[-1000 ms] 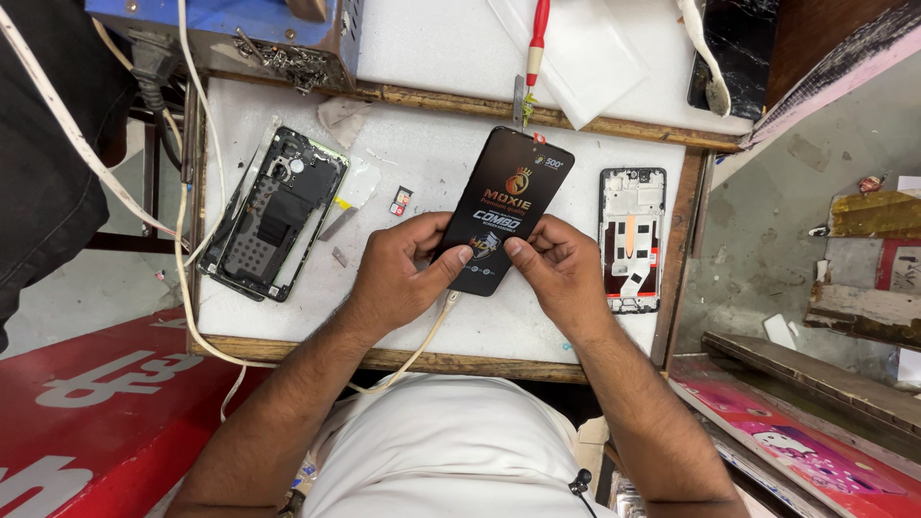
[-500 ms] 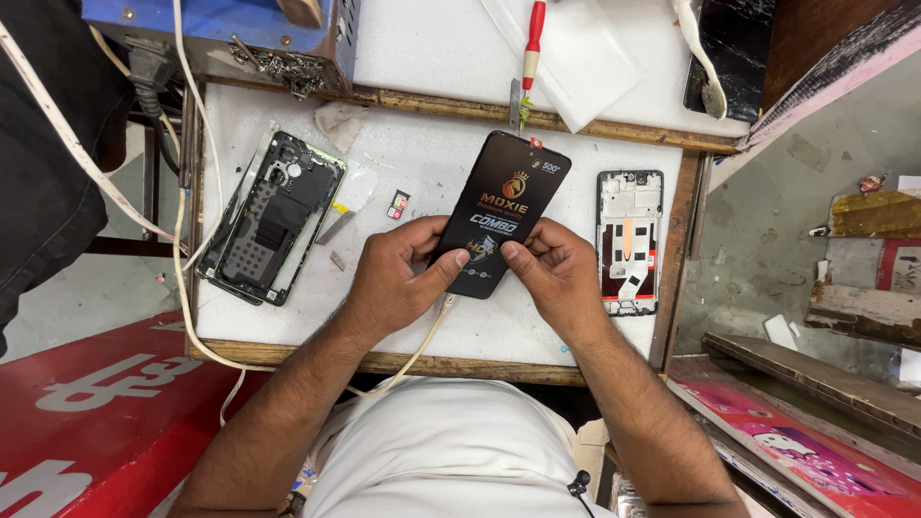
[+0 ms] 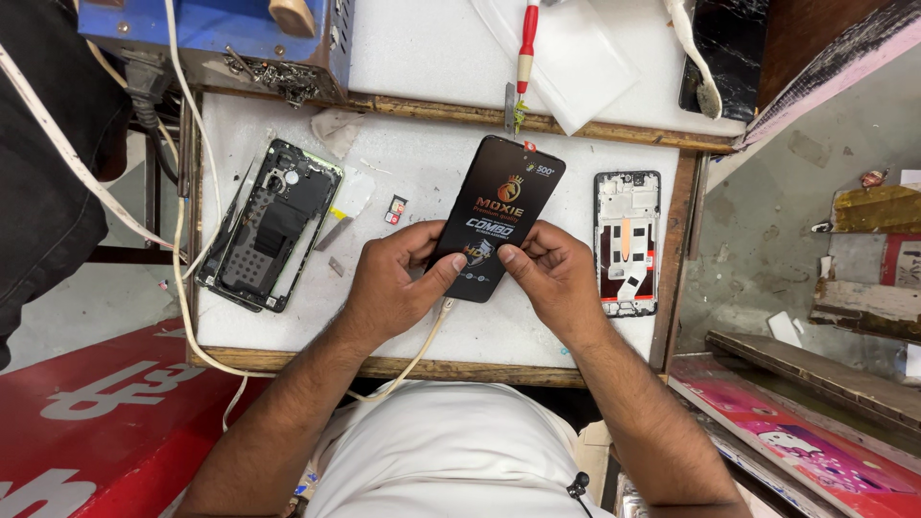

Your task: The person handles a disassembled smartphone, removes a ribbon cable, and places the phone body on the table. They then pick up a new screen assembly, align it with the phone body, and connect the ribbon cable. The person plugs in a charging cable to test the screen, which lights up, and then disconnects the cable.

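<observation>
Phone screen panel [image 3: 499,216], black and wrapped in a printed protective film, held tilted above the middle of the white desk [image 3: 432,144], lower end pinched from both sides. Left hand [image 3: 389,283] gripping the bottom-left edge, thumb pressed flat on the glass face; right hand [image 3: 556,283] clamping the bottom-right corner, thumb tip on the film near the lower edge. Looks like the inspection or film-picking stage, with thumbs working at the lower edge; next move likely calls for a fingernail under a film corner and a steady hold on the opposite side, without flexing the panel. Cream cable [image 3: 422,345] running out from under the hands toward the lap, its connection hidden. Just right of the panel, flat on the desk, a bare phone mid-frame [image 3: 627,240]; well to the left, an opened phone body [image 3: 269,225] with its innards exposed, a small SIM tray [image 3: 394,208] between. Red-handled tool [image 3: 526,48] lying on a white sheet at the far edge. Hard to tell: fingers behind the panel, any flex ribbon at its back, whether the film has lifted at all. Blue box [image 3: 221,29] cut off at the top.
</observation>
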